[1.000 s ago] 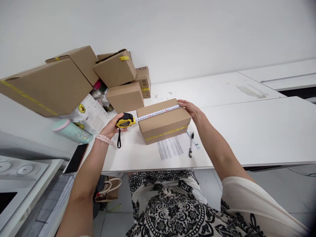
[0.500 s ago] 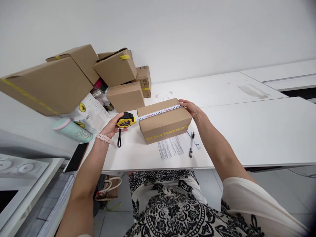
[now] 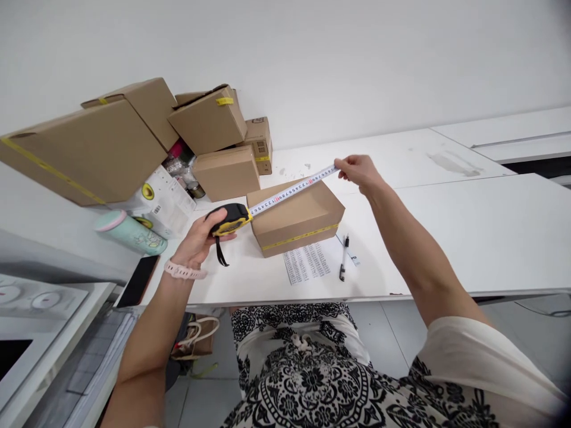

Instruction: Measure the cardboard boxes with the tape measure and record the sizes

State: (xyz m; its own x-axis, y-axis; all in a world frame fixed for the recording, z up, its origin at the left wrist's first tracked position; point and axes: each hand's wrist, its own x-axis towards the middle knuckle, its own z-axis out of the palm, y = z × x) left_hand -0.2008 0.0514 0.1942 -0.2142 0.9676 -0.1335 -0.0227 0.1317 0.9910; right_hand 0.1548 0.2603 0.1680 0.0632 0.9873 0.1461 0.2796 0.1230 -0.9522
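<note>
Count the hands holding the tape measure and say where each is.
2: the left hand grips the black-and-yellow case beside the cardboard box; the right hand pinches the end of the blade. No other hand shows.

Tape blade (image 3: 292, 191): repeating digits 1 to 9

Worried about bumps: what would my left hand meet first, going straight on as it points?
Your left hand, holding the tape measure, would likely meet the cardboard box beneath the blade; depth's unclear.
</note>
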